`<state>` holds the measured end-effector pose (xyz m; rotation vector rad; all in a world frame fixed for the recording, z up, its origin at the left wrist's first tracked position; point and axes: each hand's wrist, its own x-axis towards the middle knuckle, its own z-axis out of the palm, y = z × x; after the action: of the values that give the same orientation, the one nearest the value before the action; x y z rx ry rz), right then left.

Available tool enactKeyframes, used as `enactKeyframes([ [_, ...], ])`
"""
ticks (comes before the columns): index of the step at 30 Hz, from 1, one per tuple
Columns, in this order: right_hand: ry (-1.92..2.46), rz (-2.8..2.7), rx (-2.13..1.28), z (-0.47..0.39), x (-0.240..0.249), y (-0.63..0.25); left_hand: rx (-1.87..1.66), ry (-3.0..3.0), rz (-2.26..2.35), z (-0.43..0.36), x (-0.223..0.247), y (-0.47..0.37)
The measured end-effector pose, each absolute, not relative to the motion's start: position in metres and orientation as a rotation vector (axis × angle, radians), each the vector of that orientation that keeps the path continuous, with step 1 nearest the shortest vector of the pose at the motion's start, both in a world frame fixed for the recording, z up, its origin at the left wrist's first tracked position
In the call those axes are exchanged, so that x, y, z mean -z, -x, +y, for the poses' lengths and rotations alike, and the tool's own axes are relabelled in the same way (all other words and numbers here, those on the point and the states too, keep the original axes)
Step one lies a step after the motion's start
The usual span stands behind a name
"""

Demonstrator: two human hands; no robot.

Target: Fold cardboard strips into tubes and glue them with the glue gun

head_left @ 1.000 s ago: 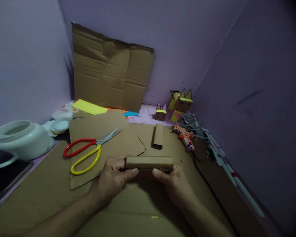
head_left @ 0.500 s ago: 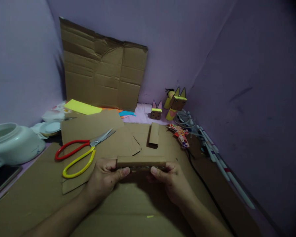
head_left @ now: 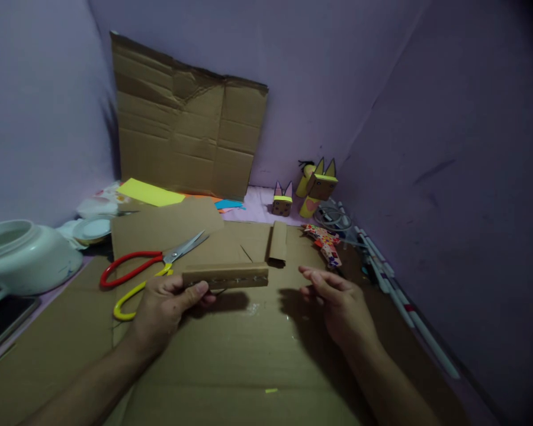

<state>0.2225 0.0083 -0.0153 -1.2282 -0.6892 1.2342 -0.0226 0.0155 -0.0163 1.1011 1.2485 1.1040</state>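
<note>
My left hand [head_left: 166,310] grips one end of a folded cardboard strip [head_left: 237,277], thumb in front. The strip is held level above the cardboard mat, with a glossy seam along its near side. My right hand [head_left: 337,299] is raised off the strip's other end, fingers loosely bent and nothing visible in them. Beyond the strip lies a second folded cardboard piece [head_left: 278,244]. Scissors [head_left: 169,258] with one red and one yellow handle lie left of it, partly behind my left hand. A floral-patterned glue gun [head_left: 324,241] rests beyond my right hand.
A cardboard sheet [head_left: 186,124] leans on the wall. Yellow paper [head_left: 151,192] and blue paper [head_left: 228,204] lie below it. Small cardboard animal figures [head_left: 282,201] stand at the back. A white pot [head_left: 31,260] stands left; white tubes [head_left: 408,307] lie along the right.
My right hand has let go of the cardboard strip and moved right. My left hand has shifted left with the strip, which is turned to show its seamed side.
</note>
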Motion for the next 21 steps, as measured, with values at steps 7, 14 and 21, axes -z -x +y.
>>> enactKeyframes([
  [7, 1.192, -0.804, -1.225, 0.002, 0.018, -0.219, -1.049, -1.075, 1.203, 0.012, 0.016, 0.008],
  [14, 1.091, -0.973, -1.640, -0.008, 0.015, -0.203, -1.030, -1.134, 1.289, 0.009, 0.009, -0.002],
  [21, 1.039, -0.800, -1.711, -0.007, 0.017, -0.187, -0.947, -1.174, 1.248, 0.007, 0.005, -0.009],
])
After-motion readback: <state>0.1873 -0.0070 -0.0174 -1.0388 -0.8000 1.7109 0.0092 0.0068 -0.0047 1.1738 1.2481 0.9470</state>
